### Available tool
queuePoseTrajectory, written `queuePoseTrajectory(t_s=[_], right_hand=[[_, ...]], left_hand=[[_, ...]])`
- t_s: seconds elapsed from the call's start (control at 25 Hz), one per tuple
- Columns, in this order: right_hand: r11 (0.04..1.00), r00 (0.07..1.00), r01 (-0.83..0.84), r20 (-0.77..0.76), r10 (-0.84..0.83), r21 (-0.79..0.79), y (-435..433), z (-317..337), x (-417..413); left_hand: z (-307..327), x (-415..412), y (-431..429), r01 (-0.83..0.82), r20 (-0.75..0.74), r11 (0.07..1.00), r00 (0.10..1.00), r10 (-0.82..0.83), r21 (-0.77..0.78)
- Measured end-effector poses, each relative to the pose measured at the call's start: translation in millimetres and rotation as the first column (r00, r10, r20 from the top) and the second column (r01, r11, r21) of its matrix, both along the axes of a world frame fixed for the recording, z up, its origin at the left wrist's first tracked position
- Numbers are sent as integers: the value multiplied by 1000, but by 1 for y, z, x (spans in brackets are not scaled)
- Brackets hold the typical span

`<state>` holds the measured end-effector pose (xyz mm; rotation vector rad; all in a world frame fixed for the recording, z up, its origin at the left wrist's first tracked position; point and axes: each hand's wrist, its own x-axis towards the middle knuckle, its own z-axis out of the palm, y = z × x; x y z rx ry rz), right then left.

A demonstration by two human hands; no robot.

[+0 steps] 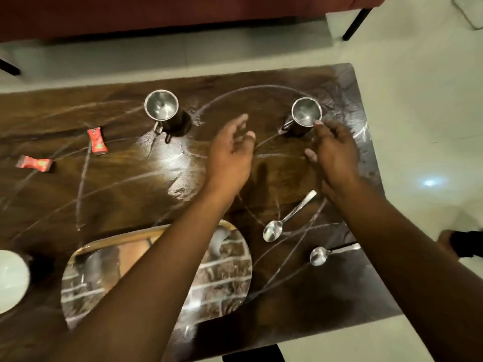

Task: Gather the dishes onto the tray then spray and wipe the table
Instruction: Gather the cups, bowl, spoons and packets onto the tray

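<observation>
Two small red packets lie on the left part of the tabletop, near each other: one (97, 141) stands nearly end-on to me, the other (34, 163) lies crosswise, lower and further left. Beyond the table runs a dark red sofa (162, 14) on black legs (356, 23). The floor (423, 105) is pale and glossy, catching a spot of light at right.

a home living room is showing here: a low dark table (78, 199) sitting on pale floor tiles (418, 100), a red sofa (156, 14) standing just beyond.
</observation>
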<state>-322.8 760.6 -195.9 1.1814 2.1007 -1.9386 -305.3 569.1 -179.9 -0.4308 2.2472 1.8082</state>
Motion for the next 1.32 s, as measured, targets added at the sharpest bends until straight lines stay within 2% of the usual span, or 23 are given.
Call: queuePoseTrajectory(t_s=[0.16,0.32,0.4,0.48,0.6,0.72,0.88,1.04,1.2,1.32], right_hand=[[997,997,-70,26,71,-45,11,-18,-24],[989,990,-142,-20,143,46,12,-21,-27],[979,981,-177,-62,184,99,9,-17,-24],[960,957,-252,-115,266,123,-6,-13,-20],[904,892,-395,-168,420,163,-43,3,0],[883,861,-462,-197,469,84,-105,16,42],[818,819,-569,-152,553,-90,-198,13,117],[746,760,-650,-98,643,-143,-264,-1,179],[668,668,-744,-33,743,-24,-297,-11,203],[637,637,-770,3,771,49,-304,-13,201]], left_hand=[[-16,-54,58,121,142,984,980,-140,132],[-36,-73,85,125,228,970,958,-172,206],[-42,-69,85,57,195,982,977,-92,179],[-37,-59,71,-92,138,984,988,71,152],[-11,-18,32,-272,40,956,962,270,106],[13,50,-28,-404,8,910,914,405,91],[21,148,-111,-605,83,796,794,603,9],[8,216,-170,-768,162,636,621,767,-68],[0,244,-194,-847,233,528,501,833,-65],[-5,245,-200,-865,254,502,483,838,-12]])
